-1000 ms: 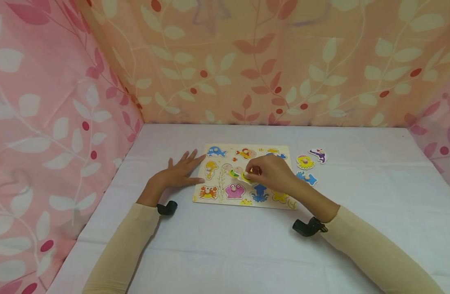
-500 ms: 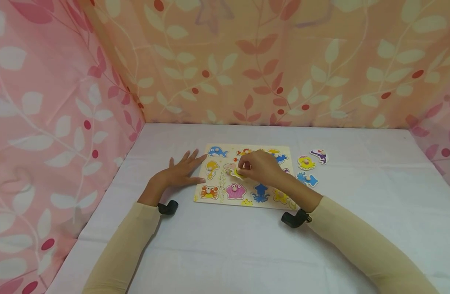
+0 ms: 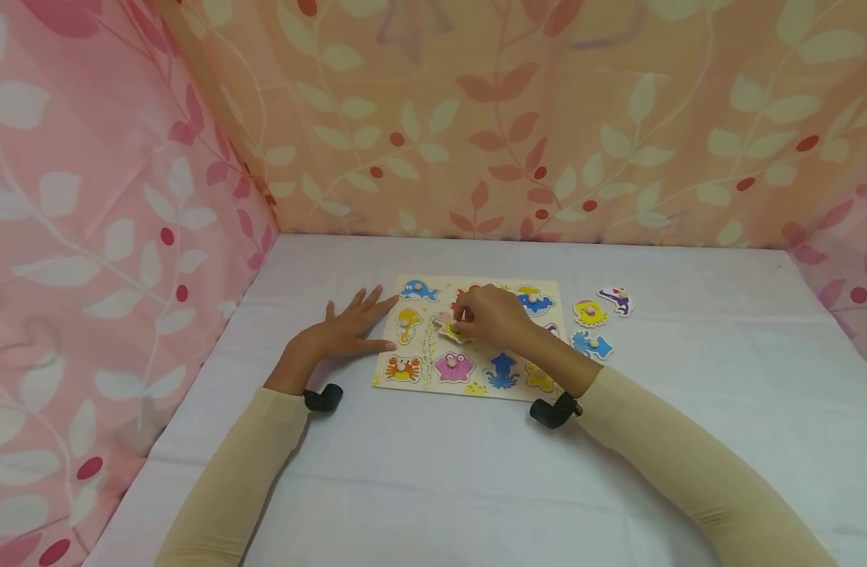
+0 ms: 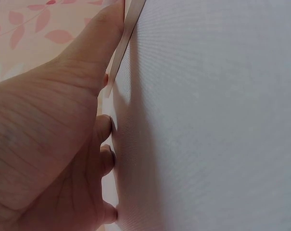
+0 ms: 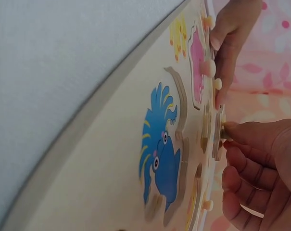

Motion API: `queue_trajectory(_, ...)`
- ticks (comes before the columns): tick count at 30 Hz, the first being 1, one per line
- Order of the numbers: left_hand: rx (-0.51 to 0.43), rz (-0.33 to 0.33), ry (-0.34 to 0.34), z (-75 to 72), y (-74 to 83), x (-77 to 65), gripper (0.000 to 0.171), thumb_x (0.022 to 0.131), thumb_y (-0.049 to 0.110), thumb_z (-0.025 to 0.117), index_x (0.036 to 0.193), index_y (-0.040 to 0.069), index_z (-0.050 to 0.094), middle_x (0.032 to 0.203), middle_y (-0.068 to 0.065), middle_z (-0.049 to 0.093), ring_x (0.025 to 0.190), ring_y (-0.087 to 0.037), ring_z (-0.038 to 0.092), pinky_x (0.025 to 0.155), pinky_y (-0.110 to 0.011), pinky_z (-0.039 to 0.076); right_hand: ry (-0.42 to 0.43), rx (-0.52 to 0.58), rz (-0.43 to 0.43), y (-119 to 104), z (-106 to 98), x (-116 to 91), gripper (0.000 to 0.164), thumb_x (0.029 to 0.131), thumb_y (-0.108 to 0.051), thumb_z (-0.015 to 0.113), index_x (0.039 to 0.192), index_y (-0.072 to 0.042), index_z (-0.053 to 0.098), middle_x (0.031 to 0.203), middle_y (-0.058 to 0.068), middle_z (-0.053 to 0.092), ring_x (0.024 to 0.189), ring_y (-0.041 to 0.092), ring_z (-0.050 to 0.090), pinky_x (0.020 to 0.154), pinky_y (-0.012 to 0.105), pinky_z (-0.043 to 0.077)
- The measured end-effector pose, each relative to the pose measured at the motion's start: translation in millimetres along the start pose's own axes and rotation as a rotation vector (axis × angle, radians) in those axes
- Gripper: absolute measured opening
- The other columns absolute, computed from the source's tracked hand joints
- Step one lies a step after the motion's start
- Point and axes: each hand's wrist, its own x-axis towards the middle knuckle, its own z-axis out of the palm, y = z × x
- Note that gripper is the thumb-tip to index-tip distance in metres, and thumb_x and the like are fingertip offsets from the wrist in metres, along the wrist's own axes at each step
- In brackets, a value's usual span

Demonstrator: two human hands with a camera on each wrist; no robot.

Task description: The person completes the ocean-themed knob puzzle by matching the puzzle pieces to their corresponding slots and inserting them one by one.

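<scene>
My right hand pinches a knobbed puzzle piece, yellow-green with a white border, over the middle row of a wooden peg puzzle board. Seen edge-on in the right wrist view, this puzzle piece is held by its knob between thumb and finger, close to the board face. My fingers hide much of it. My left hand lies with fingers spread on the cloth, its fingertips and thumb at the board's left edge. In the left wrist view, the thumb touches that edge.
Loose to the board's right lie a yellow octopus piece, a purple piece and a blue piece. The board bears a crab, a pink shell and a recessed blue squid picture. Patterned fabric hangs behind.
My right hand has moved left across the board with the yellow-green puzzle piece and brought it lower, close to the middle row. My left hand has stayed in place.
</scene>
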Motion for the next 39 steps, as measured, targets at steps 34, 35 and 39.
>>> queue_trajectory(34, 0.026, -0.010, 0.005, -0.8, 5.4, -0.8, 0.098, 0.089, 0.071, 0.060, 0.164, 0.037, 0.007, 0.171, -0.003, -0.008, 0.155, -0.034, -0.012, 0.110, -0.077, -0.010, -0.072, -0.051, 0.042, -1.8, 9.7, 14.9, 0.013, 0.091, -0.031, 0.078, 0.090, -0.018, 0.076, 0.077, -0.004, 0.062, 0.075, 0.016, 0.056, 0.066, 0.030, 0.048)
queue_trajectory(35, 0.028, -0.012, 0.004, -0.7, 5.2, -0.7, 0.097, 0.089, 0.071, 0.059, 0.164, 0.038, 0.007, 0.171, -0.003, -0.008, 0.155, -0.034, -0.012, 0.110, -0.077, -0.010, -0.073, -0.053, 0.042, -1.6, 9.7, 14.9, 0.013, 0.091, -0.031, 0.078, 0.090, -0.019, 0.076, 0.077, -0.004, 0.062, 0.075, 0.016, 0.056, 0.066, 0.030, 0.048)
queue_trajectory(39, 0.026, -0.015, 0.004, -1.2, 5.5, -1.2, 0.097, 0.089, 0.071, 0.059, 0.164, 0.037, 0.007, 0.171, -0.004, -0.008, 0.155, -0.035, -0.012, 0.110, -0.077, -0.010, -0.075, -0.052, 0.038, -1.6, 9.2, 14.3, 0.012, 0.090, -0.031, 0.079, 0.088, -0.019, 0.075, 0.077, -0.004, 0.062, 0.076, 0.016, 0.056, 0.067, 0.031, 0.048)
